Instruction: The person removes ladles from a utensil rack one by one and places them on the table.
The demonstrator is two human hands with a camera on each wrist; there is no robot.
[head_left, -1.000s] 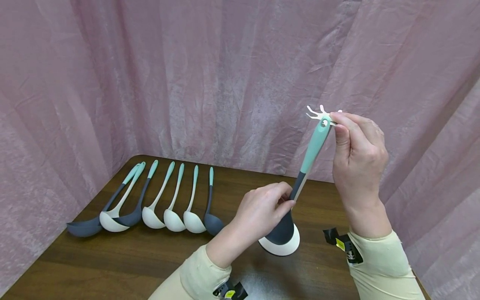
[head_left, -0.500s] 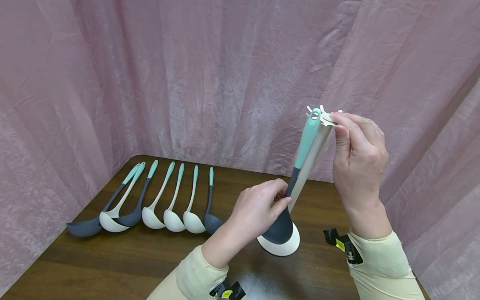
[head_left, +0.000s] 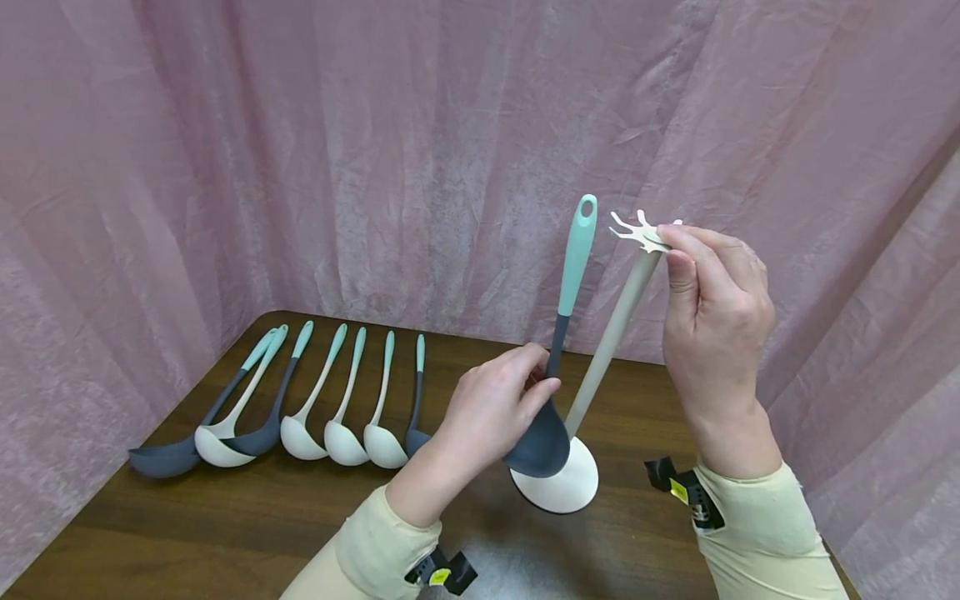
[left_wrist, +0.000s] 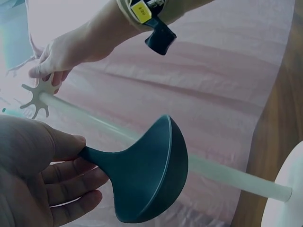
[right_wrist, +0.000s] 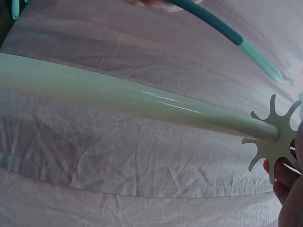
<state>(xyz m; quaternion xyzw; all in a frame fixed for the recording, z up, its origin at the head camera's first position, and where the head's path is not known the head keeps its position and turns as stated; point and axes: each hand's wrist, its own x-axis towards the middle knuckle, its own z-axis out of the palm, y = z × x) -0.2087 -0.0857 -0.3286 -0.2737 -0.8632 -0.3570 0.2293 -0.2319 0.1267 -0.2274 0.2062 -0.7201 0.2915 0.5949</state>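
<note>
My left hand [head_left: 498, 404] pinches a dark grey ladle [head_left: 542, 446] low on its stem, just above the bowl. The ladle stands nearly upright, its mint-green handle with a hanging hole pointing up. In the left wrist view the ladle's bowl [left_wrist: 150, 175] shows from the side, thumb and fingertips on the neck. My right hand [head_left: 716, 312] pinches the hooked top of a white utensil stand [head_left: 613, 333] between thumb and fingers. No ladle hangs on the hooks [right_wrist: 274, 142] that show in the right wrist view. The bowl overlaps the stand's round base [head_left: 573, 492] in the head view.
Several white and dark grey ladles [head_left: 345, 442] with mint handles lie in a row on the left of the brown wooden table [head_left: 225, 533]. The two leftmost cross each other. Pink curtains [head_left: 480, 150] hang behind the table and along its sides.
The ladle has come away from the stand's hooked top and moved left in my left hand, its handle more upright. My right hand keeps its hold on the stand.
</note>
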